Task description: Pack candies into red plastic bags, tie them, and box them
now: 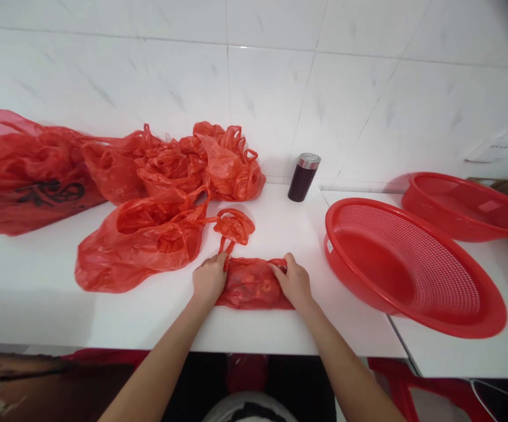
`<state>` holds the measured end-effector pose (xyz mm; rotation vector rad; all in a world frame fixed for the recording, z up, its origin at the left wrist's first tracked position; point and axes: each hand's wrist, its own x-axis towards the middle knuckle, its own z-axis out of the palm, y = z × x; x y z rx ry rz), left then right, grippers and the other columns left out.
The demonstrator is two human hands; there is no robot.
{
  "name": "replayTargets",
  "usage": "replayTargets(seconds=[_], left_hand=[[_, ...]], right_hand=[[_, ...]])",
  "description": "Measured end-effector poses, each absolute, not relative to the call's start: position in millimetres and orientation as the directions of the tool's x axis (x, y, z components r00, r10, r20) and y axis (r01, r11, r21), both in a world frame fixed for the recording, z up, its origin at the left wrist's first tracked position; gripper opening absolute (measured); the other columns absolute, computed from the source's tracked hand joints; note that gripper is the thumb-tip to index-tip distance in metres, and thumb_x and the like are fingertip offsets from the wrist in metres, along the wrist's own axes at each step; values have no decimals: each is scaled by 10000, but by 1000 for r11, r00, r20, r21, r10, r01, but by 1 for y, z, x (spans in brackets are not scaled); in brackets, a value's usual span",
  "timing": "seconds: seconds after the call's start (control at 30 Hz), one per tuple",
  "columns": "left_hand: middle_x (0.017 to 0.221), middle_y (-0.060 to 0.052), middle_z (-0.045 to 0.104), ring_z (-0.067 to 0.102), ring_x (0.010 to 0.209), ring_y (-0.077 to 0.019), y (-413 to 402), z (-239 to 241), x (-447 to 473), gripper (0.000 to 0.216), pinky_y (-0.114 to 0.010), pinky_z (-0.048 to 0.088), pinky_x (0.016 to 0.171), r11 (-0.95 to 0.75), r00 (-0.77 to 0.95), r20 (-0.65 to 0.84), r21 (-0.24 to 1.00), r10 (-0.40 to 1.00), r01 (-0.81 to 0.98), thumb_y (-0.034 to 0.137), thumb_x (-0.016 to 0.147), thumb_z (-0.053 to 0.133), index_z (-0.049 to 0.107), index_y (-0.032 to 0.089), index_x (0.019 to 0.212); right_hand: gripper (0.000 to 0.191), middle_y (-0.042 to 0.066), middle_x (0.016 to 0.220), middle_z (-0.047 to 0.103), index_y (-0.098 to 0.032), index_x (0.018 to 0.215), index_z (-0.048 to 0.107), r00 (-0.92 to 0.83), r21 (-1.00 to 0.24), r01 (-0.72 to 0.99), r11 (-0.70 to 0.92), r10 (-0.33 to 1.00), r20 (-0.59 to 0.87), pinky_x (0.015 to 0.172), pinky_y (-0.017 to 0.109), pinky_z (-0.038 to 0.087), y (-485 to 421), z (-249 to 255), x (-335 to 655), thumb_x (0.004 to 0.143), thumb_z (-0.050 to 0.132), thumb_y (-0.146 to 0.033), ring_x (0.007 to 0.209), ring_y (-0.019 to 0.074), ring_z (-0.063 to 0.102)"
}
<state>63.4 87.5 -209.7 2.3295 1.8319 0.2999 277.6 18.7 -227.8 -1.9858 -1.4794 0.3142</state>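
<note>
In the head view, a small red plastic bag (256, 284) lies near the front of the white table (148, 319), with lumpy orange and red contents showing faintly through it. My left hand (210, 276) grips the bag's top left corner, fingers closed on the plastic. At the top right corner, my right hand (295, 281) pinches the bag's edge or handle. Just behind the bag, a crumpled piece of red plastic (235, 226) lies near my left hand. What is inside the bag cannot be made out clearly.
Left of my hands sits a loose red bag (142, 240), with several bunched red bags (174, 161) behind it and a large printed one (38, 176) farther left. A dark tumbler (303, 179) stands by the wall. A red colander (368, 264) and a red basin (464, 211) are at right.
</note>
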Motion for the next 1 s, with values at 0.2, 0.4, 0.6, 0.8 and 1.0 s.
replayTargets(seconds=[0.2, 0.4, 0.6, 0.8, 1.0], left_hand=[[913, -59, 727, 665, 796, -226, 76, -206, 21, 375, -272, 386, 620, -129, 133, 9, 317, 991, 939, 429, 984, 284, 615, 252, 1000], [1012, -51, 711, 652, 891, -230, 68, -179, 18, 268, -297, 446, 707, -173, 175, 28, 373, 984, 912, 340, 951, 395, 641, 246, 1004], [1338, -86, 577, 470, 1256, -288, 61, -162, 76, 332, -452, 343, 1034, -586, 508, 292, 370, 810, 721, 260, 912, 519, 608, 257, 1232], [854, -46, 722, 655, 806, -229, 56, -145, 79, 143, -342, 489, 746, -516, 570, 66, 519, 819, 681, 306, 848, 613, 705, 203, 887], [820, 3, 683, 609, 752, -133, 59, -45, -29, 315, -240, 477, 698, -256, 245, 154, 847, 957, 466, 444, 803, 650, 670, 141, 887]], right_hand=[[443, -48, 591, 530, -250, 721, 328, 430, -834, 518, -191, 901, 61, 535, 263, 366, 8, -215, 284, 813, 562, -615, 551, 158, 490], [414, -51, 615, 539, -254, 768, 338, 455, -873, 458, -168, 888, 68, 575, 280, 397, 9, -221, 284, 807, 565, -598, 586, 169, 513], [394, -59, 629, 519, -254, 826, 371, 467, -899, 417, -136, 881, 83, 589, 281, 403, 8, -225, 285, 810, 577, -589, 591, 170, 509], [357, -54, 638, 520, -250, 913, 400, 485, -965, 259, -32, 869, 101, 594, 279, 427, 5, -225, 286, 865, 513, -585, 583, 163, 530], [333, -61, 611, 547, -251, 943, 424, 433, -945, 320, -72, 898, 78, 621, 261, 408, 7, -228, 287, 888, 484, -573, 614, 155, 550]])
